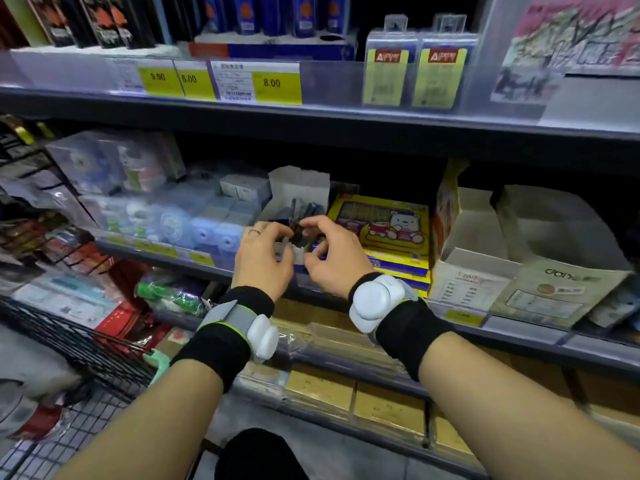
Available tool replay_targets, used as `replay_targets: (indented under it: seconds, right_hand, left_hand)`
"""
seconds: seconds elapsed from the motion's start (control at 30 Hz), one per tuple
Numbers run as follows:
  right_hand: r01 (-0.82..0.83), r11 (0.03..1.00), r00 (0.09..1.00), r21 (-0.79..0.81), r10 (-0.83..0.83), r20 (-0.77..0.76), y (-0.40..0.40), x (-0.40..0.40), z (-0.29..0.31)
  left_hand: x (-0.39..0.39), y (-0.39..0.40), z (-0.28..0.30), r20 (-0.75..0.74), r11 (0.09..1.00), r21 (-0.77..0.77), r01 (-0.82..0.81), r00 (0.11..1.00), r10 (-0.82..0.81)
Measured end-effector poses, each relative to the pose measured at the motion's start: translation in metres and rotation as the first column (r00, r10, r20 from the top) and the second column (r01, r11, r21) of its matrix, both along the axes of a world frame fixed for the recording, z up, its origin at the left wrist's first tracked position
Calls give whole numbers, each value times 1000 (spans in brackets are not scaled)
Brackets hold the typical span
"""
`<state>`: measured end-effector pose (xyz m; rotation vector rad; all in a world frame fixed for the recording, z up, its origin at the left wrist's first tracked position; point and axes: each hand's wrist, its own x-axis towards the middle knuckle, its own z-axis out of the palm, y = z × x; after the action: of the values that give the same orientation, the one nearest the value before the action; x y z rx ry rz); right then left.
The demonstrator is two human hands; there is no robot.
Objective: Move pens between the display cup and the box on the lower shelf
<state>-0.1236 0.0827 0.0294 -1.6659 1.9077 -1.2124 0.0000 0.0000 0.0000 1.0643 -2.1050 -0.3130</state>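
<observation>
Both hands at shelf front. Left hand (263, 258) and right hand (332, 254) curled round a dark pen bunch (297, 233) over the cup (298, 252); exact pinch unclear. Box (298, 192) just behind, more pens inside. Pens prob light, stiff, slick; grip mid-barrel.

Both bare arms wear black wristbands (408, 327) with green edges. Each band has a grey strap and a round white box (375, 301). The left hand (263, 261) wears a thin ring (254, 232).
</observation>
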Motion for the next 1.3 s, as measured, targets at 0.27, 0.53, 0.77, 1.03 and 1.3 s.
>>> replay_targets:
  seconds: [0.27,0.53,0.77,1.03,1.3]
  right_hand:
    - [33,999,999,28,-33,-13,34,12,18]
    - [52,996,998,66,-50,-34,64,23,33]
    - [64,997,996,51,-61,-59,77,27,42]
    - [41,998,999,57,-40,-10,72,22,46]
    - [252,967,946,-30,-253,-202,35,12,48]
  left_hand:
    - [8,25,11,-53,1000,2,-10,999,10]
    - [25,50,32,-189,999,21,-49,981,52]
    - [29,60,48,-279,988,-135,-75,960,35]
    - [28,74,69,-375,985,-172,21,923,-86]
    - [11,54,81,-638,969,101,224,762,-110]
